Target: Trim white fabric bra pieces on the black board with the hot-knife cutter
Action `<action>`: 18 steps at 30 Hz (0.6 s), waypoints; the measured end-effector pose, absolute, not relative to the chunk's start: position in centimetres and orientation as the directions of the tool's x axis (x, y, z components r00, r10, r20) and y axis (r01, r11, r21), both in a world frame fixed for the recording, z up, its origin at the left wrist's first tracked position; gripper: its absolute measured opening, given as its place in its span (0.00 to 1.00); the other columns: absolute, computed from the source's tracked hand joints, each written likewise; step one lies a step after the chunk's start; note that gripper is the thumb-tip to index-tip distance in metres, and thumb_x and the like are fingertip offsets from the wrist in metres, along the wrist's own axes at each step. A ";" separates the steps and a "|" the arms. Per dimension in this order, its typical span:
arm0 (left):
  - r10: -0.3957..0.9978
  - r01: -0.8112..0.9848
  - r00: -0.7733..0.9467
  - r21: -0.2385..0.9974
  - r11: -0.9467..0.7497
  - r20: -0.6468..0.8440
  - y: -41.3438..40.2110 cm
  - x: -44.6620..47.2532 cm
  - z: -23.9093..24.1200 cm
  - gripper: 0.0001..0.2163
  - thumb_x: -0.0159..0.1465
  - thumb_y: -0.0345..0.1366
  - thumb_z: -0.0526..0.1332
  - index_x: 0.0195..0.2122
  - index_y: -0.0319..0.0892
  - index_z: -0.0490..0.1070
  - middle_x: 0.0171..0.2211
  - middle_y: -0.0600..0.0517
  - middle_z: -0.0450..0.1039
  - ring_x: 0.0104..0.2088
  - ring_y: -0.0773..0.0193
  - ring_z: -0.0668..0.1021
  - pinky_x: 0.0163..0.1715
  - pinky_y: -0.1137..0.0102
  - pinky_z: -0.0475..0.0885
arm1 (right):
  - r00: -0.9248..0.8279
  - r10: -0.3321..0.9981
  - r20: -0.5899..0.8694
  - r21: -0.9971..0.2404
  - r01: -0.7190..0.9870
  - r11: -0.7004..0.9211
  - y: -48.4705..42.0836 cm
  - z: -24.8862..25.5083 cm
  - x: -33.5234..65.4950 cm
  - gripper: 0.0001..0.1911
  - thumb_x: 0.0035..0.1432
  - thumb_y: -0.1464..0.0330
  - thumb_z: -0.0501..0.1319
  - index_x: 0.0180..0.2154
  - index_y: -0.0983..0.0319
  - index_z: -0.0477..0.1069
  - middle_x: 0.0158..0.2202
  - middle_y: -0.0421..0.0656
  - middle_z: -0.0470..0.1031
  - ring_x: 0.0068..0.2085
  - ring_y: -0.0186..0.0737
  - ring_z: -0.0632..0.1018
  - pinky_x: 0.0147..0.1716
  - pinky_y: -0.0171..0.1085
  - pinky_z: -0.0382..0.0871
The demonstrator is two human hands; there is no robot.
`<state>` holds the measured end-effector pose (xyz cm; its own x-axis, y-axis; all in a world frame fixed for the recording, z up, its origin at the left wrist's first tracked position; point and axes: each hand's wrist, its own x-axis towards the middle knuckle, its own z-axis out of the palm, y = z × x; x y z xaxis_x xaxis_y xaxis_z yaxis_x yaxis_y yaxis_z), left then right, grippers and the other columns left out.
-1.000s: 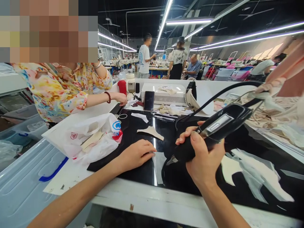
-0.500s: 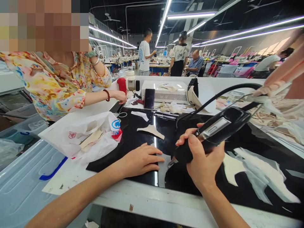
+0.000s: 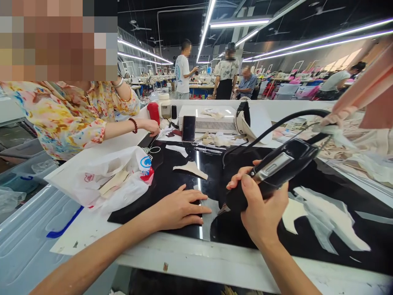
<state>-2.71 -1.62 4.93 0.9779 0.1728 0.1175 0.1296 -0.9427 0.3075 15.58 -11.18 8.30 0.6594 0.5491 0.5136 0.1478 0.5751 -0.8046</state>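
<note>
My left hand point(image 3: 182, 207) lies palm down with fingers spread, pressing a translucent grey sheet piece point(image 3: 211, 215) onto the glossy black work surface point(image 3: 166, 180). My right hand point(image 3: 264, 209) is wrapped round what looks like a black corded iron point(image 3: 284, 162), with a silver plate on its side. The iron is tilted, its rear end up to the right. Its shiny tip point(image 3: 224, 209) is at the right edge of the grey sheet; its underside is hidden. Beyond my left hand lies a cream cut piece point(image 3: 192, 169), with a white piece point(image 3: 178, 150) behind it.
Right of the iron lie cream and translucent pieces point(image 3: 334, 217). A white plastic bag point(image 3: 123, 180) rests at left. A phone point(image 3: 188, 128) leans against a white vented box point(image 3: 211, 120). A co-worker's hand point(image 3: 150, 126) reaches onto the table. A black cord point(image 3: 273, 127) arches behind the iron.
The view has shifted slightly left across the picture. My left hand's fingers have moved a little over the grey sheet. My right hand keeps its grip on the iron.
</note>
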 end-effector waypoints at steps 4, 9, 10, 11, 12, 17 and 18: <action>0.185 0.139 0.974 0.304 -0.942 0.128 -1.7 -2.5 5.0 0.15 0.72 0.41 0.58 0.59 0.50 0.72 0.65 0.43 0.65 0.66 0.50 0.67 0.65 0.39 0.56 | 0.666 0.546 0.509 -0.804 0.141 0.577 -11.2 8.2 15.7 0.20 0.57 0.62 0.71 0.47 0.55 0.66 0.32 0.35 0.74 0.26 0.36 0.75 0.30 0.41 0.74; 0.248 0.151 0.947 0.400 -0.904 0.204 -2.2 -2.1 5.2 0.17 0.72 0.37 0.59 0.61 0.45 0.69 0.64 0.43 0.67 0.65 0.54 0.68 0.68 0.48 0.56 | 0.675 0.549 0.492 -0.814 0.133 0.565 -11.1 8.3 15.8 0.20 0.56 0.62 0.71 0.46 0.56 0.66 0.32 0.35 0.74 0.26 0.36 0.76 0.29 0.40 0.75; 0.251 0.141 0.945 0.431 -0.891 0.209 -2.4 -2.1 5.3 0.17 0.71 0.37 0.60 0.61 0.45 0.69 0.64 0.44 0.67 0.65 0.55 0.69 0.68 0.50 0.57 | 0.677 0.548 0.491 -0.814 0.134 0.565 -11.1 8.4 15.8 0.20 0.55 0.61 0.71 0.46 0.56 0.66 0.32 0.35 0.74 0.26 0.36 0.75 0.29 0.40 0.75; 0.248 0.129 0.947 0.460 -0.878 0.207 -2.5 -2.0 5.4 0.18 0.70 0.38 0.61 0.61 0.45 0.68 0.64 0.44 0.68 0.64 0.55 0.69 0.68 0.53 0.58 | 0.680 0.545 0.491 -0.813 0.132 0.567 -11.1 8.4 15.8 0.20 0.55 0.61 0.71 0.46 0.56 0.66 0.31 0.35 0.74 0.26 0.36 0.75 0.29 0.40 0.75; 0.240 0.118 0.951 0.485 -0.867 0.197 -2.6 -1.9 5.4 0.19 0.69 0.39 0.63 0.61 0.45 0.68 0.64 0.44 0.68 0.64 0.55 0.69 0.68 0.54 0.59 | 0.682 0.543 0.491 -0.810 0.128 0.572 -11.1 8.5 15.8 0.20 0.56 0.61 0.71 0.46 0.56 0.66 0.31 0.35 0.74 0.26 0.36 0.75 0.29 0.40 0.75; 0.224 0.121 0.966 0.544 -0.830 0.127 -2.8 -1.8 4.9 0.27 0.65 0.44 0.68 0.63 0.46 0.66 0.66 0.43 0.65 0.67 0.53 0.66 0.68 0.52 0.57 | 0.675 0.540 0.503 -0.786 0.098 0.610 -10.8 8.9 15.5 0.20 0.57 0.61 0.70 0.48 0.55 0.66 0.31 0.35 0.74 0.25 0.36 0.75 0.29 0.40 0.74; 0.226 0.128 0.967 0.546 -0.828 0.117 -2.8 -1.8 4.8 0.27 0.65 0.44 0.68 0.64 0.46 0.66 0.66 0.43 0.65 0.67 0.53 0.66 0.68 0.51 0.54 | 0.672 0.542 0.504 -0.785 0.094 0.613 -10.7 8.9 15.4 0.20 0.57 0.61 0.70 0.48 0.55 0.66 0.31 0.35 0.74 0.25 0.36 0.75 0.29 0.40 0.74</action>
